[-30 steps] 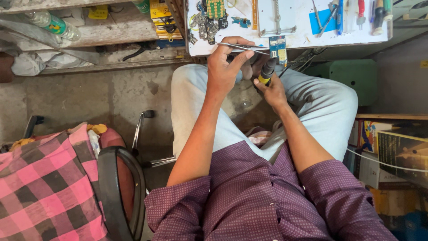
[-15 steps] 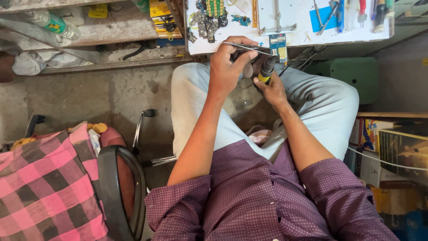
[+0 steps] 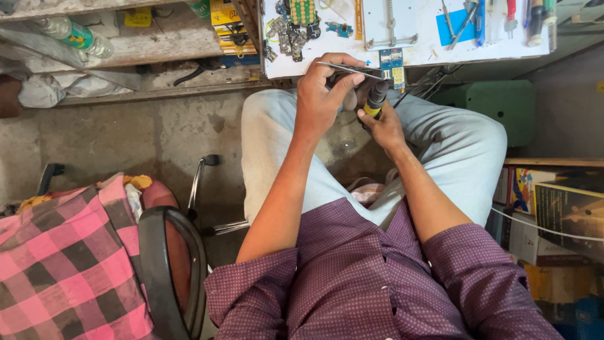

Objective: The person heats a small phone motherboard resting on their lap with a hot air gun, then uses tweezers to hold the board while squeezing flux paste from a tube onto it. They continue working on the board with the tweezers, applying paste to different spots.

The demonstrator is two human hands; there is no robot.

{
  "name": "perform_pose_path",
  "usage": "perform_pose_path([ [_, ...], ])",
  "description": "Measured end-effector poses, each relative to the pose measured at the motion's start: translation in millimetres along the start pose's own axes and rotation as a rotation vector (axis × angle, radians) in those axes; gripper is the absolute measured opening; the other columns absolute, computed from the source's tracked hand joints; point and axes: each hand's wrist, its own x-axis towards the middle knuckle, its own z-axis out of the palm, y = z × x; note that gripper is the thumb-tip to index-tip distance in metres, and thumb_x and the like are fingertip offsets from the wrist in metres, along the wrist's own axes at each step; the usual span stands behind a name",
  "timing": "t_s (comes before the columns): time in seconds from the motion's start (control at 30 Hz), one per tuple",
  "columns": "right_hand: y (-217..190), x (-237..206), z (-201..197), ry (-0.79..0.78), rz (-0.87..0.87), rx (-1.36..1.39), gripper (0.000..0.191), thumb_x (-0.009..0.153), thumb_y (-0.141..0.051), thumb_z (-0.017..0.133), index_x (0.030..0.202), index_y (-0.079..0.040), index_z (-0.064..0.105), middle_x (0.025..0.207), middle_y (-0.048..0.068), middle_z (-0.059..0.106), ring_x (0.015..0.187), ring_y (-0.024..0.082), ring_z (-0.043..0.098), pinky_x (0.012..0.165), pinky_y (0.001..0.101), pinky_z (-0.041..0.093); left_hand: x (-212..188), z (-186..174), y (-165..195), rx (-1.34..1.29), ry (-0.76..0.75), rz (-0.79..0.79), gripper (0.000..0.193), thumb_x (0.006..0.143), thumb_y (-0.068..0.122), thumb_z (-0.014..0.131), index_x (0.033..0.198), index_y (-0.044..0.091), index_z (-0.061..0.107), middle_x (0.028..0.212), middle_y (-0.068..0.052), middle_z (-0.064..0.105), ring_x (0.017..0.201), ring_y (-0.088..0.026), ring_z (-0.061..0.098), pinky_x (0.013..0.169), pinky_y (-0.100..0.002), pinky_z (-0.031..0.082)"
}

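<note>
Right hand's [image 3: 382,123] screwdriver [image 3: 376,99] upright, tip probably up.

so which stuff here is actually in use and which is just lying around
In use:
left hand holding metal tweezers
right hand holding a black and yellow screwdriver

Lying about:
circuit boards on the white bench
plastic bottle
green box
pink checked cloth
</note>
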Motion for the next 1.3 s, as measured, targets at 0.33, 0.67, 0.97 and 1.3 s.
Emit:
perform_pose_path([
  [0.33,-1.2,-2.2,-2.4,0.011,0.000,-0.063,0.034,0.093,-0.018,0.078,0.120,-0.007,0.060,0.102,0.001,0.067,0.092,0.011,0.061,0.082,0.0301,0.051,-0.2,-0.3,4.7,0.053,-0.004,0.026,0.016,0.091,0.009,0.079,0.106,0.005,0.075,0.106,-0.004,0.076,0.098,-0.016,0.072,0.090,-0.029,0.057],
  [0.67,0.7,-1.1,-3.0,0.014,-0.002,-0.076,0.034,0.093,-0.019,0.078,0.119,-0.007,0.061,0.103,0.001,0.068,0.094,0.012,0.062,0.084,0.0304,0.051,0.6,-0.5,5.5,0.101,-0.001,0.051,0.014,0.091,0.012,0.078,0.104,0.007,0.076,0.105,-0.003,0.076,0.101,-0.018,0.070,0.092,-0.031,0.056],
  [0.97,1.7,-1.2,-3.3,0.004,-0.007,-0.051,0.036,0.092,-0.019,0.078,0.121,-0.007,0.060,0.104,0.001,0.069,0.095,0.012,0.062,0.085,0.0302,0.051,-0.6,1.2,5.3,0.060,0.014,0.007,0.015,0.091,0.011,0.078,0.105,0.006,0.074,0.104,-0.004,0.075,0.095,-0.016,0.072,0.088,-0.029,0.057],
  [1.3,-0.3,-0.7,-2.6,0.001,0.002,-0.038,0.034,0.093,-0.018,0.078,0.120,-0.007,0.061,0.103,0.001,0.067,0.094,0.011,0.061,0.084,0.0293,0.051,-1.4,3.9,5.9,0.044,0.032,-0.018,0.017,0.092,0.010,0.079,0.107,0.006,0.073,0.105,-0.006,0.074,0.092,-0.014,0.074,0.086,-0.028,0.059],
])
